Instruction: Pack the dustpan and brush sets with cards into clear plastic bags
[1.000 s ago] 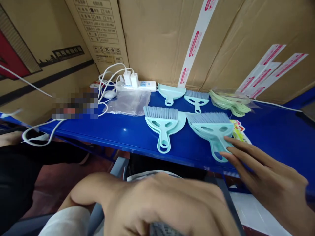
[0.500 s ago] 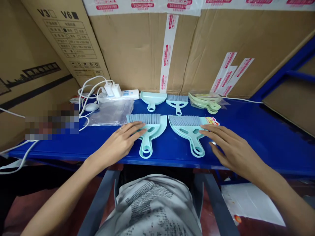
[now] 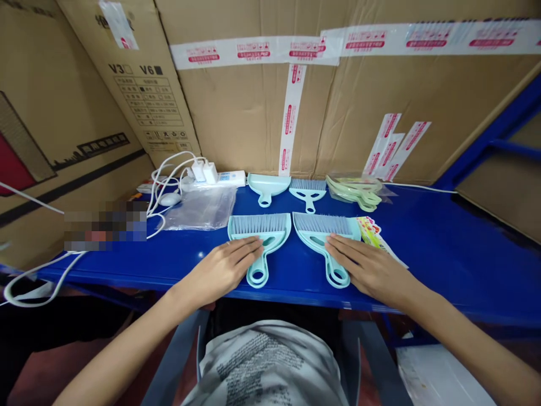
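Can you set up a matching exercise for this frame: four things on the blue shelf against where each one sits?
Things:
1. left hand
2. right hand
3. power strip
4. clear plastic bag

Places:
A. on the right brush-and-dustpan set
B. far left, against the cardboard
C. on the left brush-and-dustpan set
D. just in front of the power strip

Pairs: 1-C, 2-A, 3-B, 4-D

The left hand [image 3: 222, 268], a second ago blurred and low below the shelf edge, has been brought up and laid flat against the left brush-and-dustpan set [image 3: 258, 237]. The right hand [image 3: 368, 266] has been shifted from the right set's handle onto the right brush-and-dustpan set [image 3: 323, 234], and both sets have been drawn closer together
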{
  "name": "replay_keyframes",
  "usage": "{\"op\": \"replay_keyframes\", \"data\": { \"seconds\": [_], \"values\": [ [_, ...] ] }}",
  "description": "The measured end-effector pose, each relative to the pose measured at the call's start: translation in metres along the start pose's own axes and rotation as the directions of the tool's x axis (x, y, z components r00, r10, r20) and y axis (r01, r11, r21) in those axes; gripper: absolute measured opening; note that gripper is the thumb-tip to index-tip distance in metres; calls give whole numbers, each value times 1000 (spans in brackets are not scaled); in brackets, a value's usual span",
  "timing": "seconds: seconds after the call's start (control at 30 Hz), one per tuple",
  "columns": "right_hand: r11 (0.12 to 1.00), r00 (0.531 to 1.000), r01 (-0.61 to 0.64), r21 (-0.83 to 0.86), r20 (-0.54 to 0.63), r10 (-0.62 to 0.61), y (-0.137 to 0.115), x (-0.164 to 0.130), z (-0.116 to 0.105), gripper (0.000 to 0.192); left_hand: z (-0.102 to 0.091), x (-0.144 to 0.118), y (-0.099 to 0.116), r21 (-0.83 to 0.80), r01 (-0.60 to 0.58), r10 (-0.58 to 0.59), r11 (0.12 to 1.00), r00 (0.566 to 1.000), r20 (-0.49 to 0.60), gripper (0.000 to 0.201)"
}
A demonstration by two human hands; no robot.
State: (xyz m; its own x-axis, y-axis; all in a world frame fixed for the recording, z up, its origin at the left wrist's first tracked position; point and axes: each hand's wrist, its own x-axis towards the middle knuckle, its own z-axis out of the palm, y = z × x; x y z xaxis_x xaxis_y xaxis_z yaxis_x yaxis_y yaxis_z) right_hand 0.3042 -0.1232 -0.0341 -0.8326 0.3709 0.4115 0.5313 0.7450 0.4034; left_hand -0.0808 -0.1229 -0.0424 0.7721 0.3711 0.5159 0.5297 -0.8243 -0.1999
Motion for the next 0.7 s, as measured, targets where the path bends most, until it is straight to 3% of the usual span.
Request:
{"op": "replay_keyframes", "data": {
  "seconds": [0.17, 0.3, 0.47, 0.53, 0.6, 0.63, 0.7],
  "values": [
    [999, 999, 49, -6, 13, -49, 6, -3, 1, 69, 5, 2, 2, 3, -47, 47, 999, 995, -84, 39],
    [998, 998, 61, -33, 20, -60, 1, 2, 3, 67, 7, 0, 2, 32, -67, 69, 997, 994, -81, 40],
    [1000, 998, -2, -3, 66, 2, -3, 9, -12, 56, 0, -2, 0, -51, 29, -27, 998, 999, 26, 38],
    [988, 985, -132, 80, 120, 122, 10, -1, -23, 53, -10, -4, -2, -121, 78, -68, 990, 994, 84, 39],
    [921, 920, -375, 106, 163, 356, 33, -19, -31, 45, -20, -7, -5, -187, 95, -76, 978, 991, 109, 41],
    [850, 846, -522, 74, 174, 505, 46, -28, -31, 41, -24, -8, -7, -213, 97, -76, 972, 992, 103, 42],
    [663, 645, -748, -5, 227, 730, 69, -43, -25, 46, -28, -9, -11, -249, 101, -90, 963, 994, 58, 41]
  ]
}}
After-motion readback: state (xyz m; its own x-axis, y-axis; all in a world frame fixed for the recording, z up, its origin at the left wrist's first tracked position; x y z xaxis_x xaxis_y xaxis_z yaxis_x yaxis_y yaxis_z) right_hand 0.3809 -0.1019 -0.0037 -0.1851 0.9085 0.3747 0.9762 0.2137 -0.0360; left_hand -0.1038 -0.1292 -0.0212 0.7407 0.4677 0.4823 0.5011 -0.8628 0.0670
